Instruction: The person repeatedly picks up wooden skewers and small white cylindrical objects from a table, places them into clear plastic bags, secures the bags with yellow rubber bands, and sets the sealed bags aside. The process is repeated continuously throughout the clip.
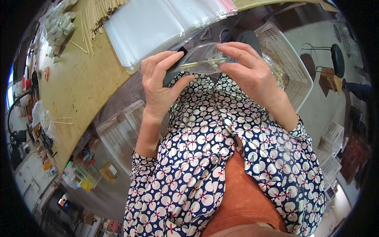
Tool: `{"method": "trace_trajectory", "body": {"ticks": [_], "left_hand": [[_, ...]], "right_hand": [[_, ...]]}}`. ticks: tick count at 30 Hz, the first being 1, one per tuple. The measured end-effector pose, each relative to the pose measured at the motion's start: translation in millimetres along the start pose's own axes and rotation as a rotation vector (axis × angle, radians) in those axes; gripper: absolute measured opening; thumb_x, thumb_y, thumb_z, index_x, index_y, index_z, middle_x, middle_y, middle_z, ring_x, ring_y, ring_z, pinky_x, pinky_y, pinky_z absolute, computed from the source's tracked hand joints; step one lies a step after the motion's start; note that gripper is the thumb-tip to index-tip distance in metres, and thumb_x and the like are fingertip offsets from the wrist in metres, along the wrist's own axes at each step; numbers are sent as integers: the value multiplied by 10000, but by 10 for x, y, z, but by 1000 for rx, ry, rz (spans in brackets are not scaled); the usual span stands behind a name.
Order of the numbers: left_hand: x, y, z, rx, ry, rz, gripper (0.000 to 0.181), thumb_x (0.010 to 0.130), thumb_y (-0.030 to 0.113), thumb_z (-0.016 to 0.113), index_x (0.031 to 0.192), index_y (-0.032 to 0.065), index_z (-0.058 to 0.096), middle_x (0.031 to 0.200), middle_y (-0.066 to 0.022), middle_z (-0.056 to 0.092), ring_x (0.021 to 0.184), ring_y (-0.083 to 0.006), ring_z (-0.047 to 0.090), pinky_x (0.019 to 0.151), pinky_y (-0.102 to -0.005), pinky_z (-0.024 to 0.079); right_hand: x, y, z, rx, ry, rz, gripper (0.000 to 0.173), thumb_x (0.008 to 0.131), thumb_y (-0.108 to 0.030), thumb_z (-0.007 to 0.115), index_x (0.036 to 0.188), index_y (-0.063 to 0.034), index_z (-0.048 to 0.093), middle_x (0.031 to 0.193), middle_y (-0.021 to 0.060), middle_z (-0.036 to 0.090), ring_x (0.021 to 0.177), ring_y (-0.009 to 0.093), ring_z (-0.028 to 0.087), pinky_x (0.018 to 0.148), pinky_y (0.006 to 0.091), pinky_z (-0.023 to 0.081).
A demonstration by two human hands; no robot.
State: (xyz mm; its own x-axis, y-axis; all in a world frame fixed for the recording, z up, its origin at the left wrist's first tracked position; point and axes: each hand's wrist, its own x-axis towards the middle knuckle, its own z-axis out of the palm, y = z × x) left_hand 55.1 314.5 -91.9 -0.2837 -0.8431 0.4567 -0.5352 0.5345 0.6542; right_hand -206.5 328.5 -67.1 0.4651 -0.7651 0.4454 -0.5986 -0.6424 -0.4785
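A clear plastic bag [198, 63] spans the gap between my two hands, low in front of my lap. Inside it show a pale thin stick [201, 62] and some small whitish pieces [215, 62]. My right hand [254, 71] grips the bag's right side, fingers at its upper edge and thumb near the lower one. On the other side my left hand [160, 77] is curved, its thumb apart from the fingers, right at the bag's left end. Whether its fingertips pinch the film cannot be made out.
Flat clear bags [148, 29] lie stacked on the wooden table [88, 77], beside bundled thin sticks [96, 14] and a bag of whitish pieces [60, 28]. White plastic baskets stand to my right [296, 65] and left [118, 130]. Farther right is a stool [337, 60].
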Motion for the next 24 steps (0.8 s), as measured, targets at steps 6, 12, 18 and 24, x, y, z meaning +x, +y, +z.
{"method": "trace_trajectory", "body": {"ticks": [6,12,18,24], "left_hand": [[-31,-107,-90,129,-93,140,347,692,59,880,1019,82,766,1144,-87,675,1063,-252,612,877,-351,542],[83,134,-189,-22,-3,138,446,710,74,901,1120,61,727,1087,-110,705,969,-258,663,812,-362,560],[840,374,-388,19,-178,147,221,819,-31,779,1027,39,754,942,-97,716,759,-155,647,640,-262,520],[2038,14,-281,273,-270,181,104,919,122,721,983,45,748,886,-99,722,762,-218,684,687,-337,537]], "right_hand": [[-11,17,8,61,3,3,114,803,-36,722,899,8,679,1249,172,684,1170,339,652,938,400,574],[-80,115,-118,12,29,8,136,782,-41,720,879,12,641,1205,187,683,1161,365,646,953,418,564],[-136,233,-322,-37,78,50,132,755,-12,693,865,20,628,1193,194,680,1165,366,640,964,419,559],[-256,185,-245,-8,135,135,109,771,-22,696,862,0,641,1185,182,685,1168,361,636,973,417,549]]}}
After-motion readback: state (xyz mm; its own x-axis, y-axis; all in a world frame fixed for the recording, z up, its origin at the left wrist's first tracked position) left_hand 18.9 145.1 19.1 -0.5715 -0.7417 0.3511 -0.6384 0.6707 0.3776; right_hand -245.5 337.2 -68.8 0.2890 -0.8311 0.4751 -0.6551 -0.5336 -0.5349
